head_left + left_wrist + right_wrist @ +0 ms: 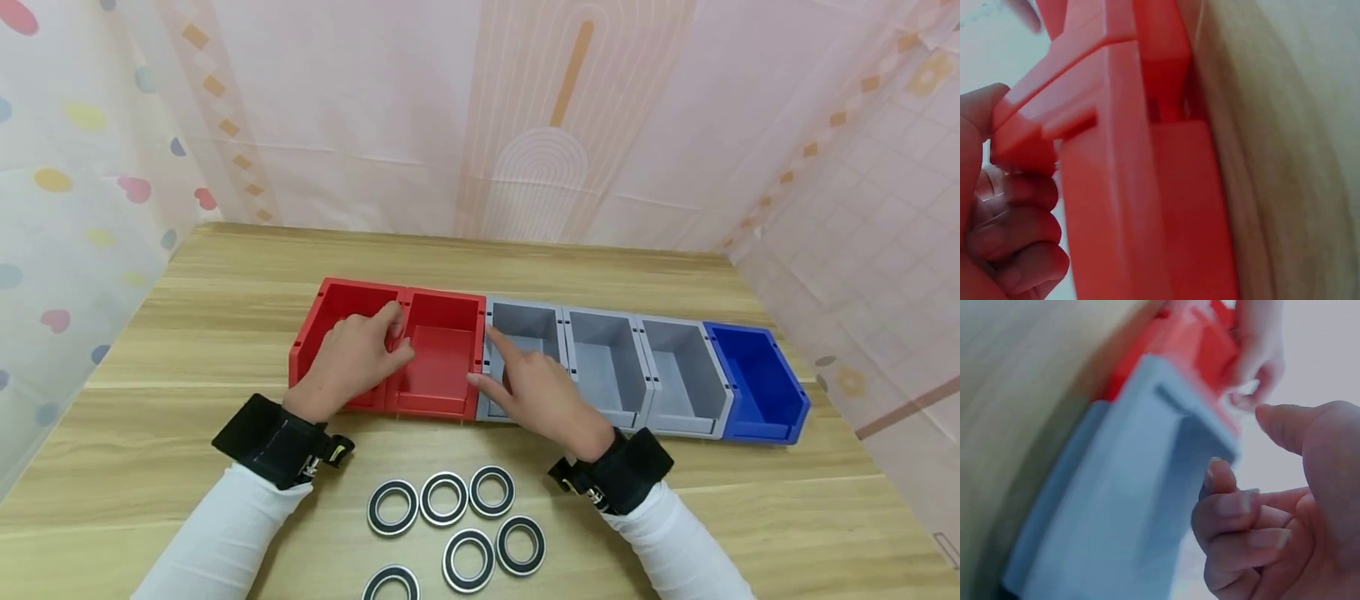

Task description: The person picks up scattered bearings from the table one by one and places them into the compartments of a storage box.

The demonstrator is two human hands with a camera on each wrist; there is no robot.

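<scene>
On the desk (225, 350), wood-grain top, a row of six open bins runs left to right: two red, three grey, one blue (757, 383), all side by side and apparently touching. Every bin interior that shows is bare; the left red bin (330, 308) is partly hidden by the hand over it.

Left hand (352, 358) sits at the wall shared by the two red bins, fingers curled over the rim and gripping it; the left wrist view shows fingers wrapped behind red plastic. Right hand (536, 387) is at the seam between the second red bin (442, 350) and the first grey bin (525, 325): index finger straight on the rim, thumb against the front corner, other fingers loosely bent, holding nothing.

Six black-rimmed rings (442, 498) lie loose near the front edge, between the forearms, well apart from the bins, none touched.

My read: bins are being lined up or joined. Nothing sorted yet; all six rings left to go.
</scene>
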